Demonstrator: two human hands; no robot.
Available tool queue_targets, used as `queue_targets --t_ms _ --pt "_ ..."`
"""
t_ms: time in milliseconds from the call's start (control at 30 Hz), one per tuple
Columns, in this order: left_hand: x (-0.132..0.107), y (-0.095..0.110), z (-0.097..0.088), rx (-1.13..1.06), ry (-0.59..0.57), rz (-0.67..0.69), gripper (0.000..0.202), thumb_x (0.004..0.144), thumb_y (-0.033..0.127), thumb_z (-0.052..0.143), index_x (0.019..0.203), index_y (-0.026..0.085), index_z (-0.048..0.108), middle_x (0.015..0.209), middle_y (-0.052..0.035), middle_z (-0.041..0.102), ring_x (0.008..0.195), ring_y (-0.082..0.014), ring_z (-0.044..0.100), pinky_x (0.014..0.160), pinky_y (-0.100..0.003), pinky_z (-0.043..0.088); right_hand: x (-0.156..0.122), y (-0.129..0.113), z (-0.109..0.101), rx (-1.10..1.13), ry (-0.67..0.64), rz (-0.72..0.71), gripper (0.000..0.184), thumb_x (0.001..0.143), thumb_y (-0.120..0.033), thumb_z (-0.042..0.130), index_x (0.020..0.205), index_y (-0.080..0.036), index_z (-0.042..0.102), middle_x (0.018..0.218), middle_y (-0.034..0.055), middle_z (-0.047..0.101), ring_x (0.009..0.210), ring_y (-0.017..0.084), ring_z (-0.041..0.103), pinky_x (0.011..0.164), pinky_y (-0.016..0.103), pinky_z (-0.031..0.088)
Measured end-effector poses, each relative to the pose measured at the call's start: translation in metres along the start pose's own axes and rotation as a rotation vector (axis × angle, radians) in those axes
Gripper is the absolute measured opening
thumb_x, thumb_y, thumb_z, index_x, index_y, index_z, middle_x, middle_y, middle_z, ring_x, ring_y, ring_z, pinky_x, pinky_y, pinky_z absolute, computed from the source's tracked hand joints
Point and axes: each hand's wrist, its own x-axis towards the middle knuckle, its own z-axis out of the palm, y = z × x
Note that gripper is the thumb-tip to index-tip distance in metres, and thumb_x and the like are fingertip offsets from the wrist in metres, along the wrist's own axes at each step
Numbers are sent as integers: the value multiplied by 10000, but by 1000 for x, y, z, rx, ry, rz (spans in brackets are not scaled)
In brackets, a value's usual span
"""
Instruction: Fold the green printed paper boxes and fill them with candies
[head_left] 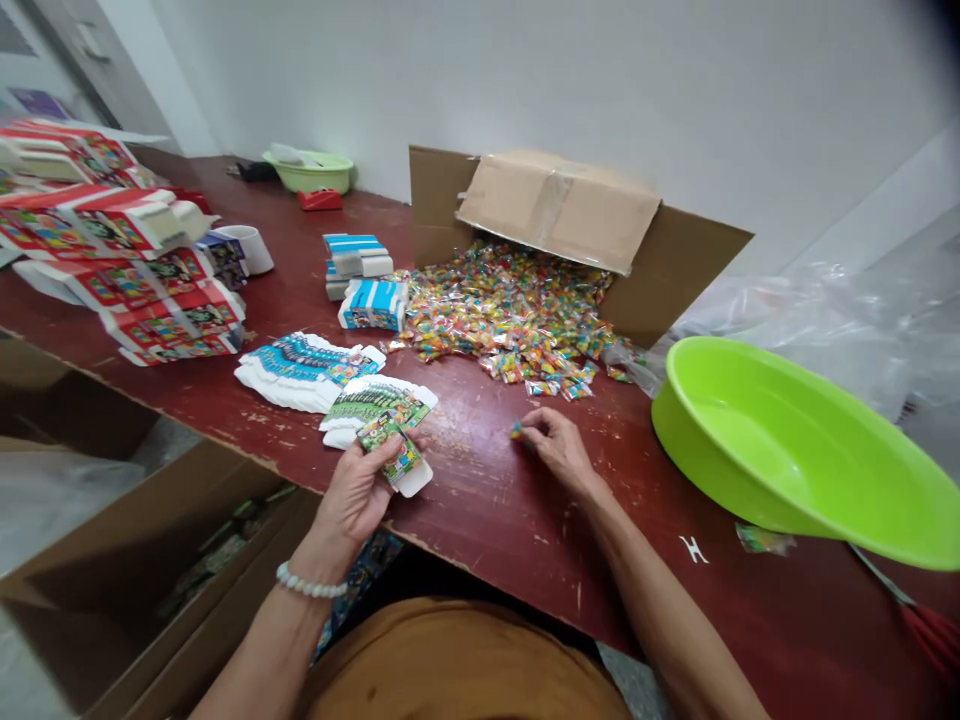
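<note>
My left hand [366,488] is closed around a small green printed carton [395,453], whose white end flap sticks out toward the lower right. Just behind it, a fanned row of green cartons [379,403] lies flat beside a row of blue ones [304,368]. Over the table to the right, my right hand [559,447] pinches a small colourful wrapped candy [517,431] at its fingertips. Beyond that hand spreads a big heap of wrapped candies [517,310], spilling from under a tipped cardboard box [559,205].
A large lime-green basin [750,440] stands at the right, with clear plastic [810,330] behind it. Red printed cartons [142,270] are stacked at the left, and bundled blue cartons [373,303] sit near the heap. An open cardboard box [187,560] is below the table's left edge.
</note>
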Motion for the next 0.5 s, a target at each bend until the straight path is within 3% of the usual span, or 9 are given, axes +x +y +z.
queue_targets --t_ms 100,167,333,400,500 --pt "0 4 4 -87 43 56 335 725 13 732 1030 133 665 893 -49 754 717 -165 713 706 -300 637 -28 -43 32 506 -203 19 309 791 -448 675 921 -167 676 790 52 721 660 168 634 617 279 490" --pt "-3 5 8 -132 75 76 372 724 -25 710 1055 139 665 901 -41 751 742 -153 710 733 -288 631 -45 -66 48 683 -259 -2 281 754 -415 719 893 -173 680 779 37 713 643 149 612 608 265 474" --pt "-16 3 12 -146 56 127 545 687 -24 750 1159 213 618 924 -4 736 778 -145 705 716 -271 621 -52 -84 59 550 -143 -115 104 746 -292 665 772 -193 679 723 8 661 653 141 558 623 265 447" --pt "-23 1 9 -91 45 139 622 643 4 801 1179 240 591 930 5 733 756 -145 701 678 -267 617 -46 -84 56 553 -158 -122 109 735 -290 658 778 -191 672 711 2 646 645 141 553 617 264 446" --pt "-32 2 -1 63 -15 58 567 617 111 861 1107 200 589 932 -36 736 735 -189 706 632 -330 622 -36 -87 51 600 -197 -118 152 714 -305 679 803 -184 661 699 -8 635 625 135 554 603 261 446"
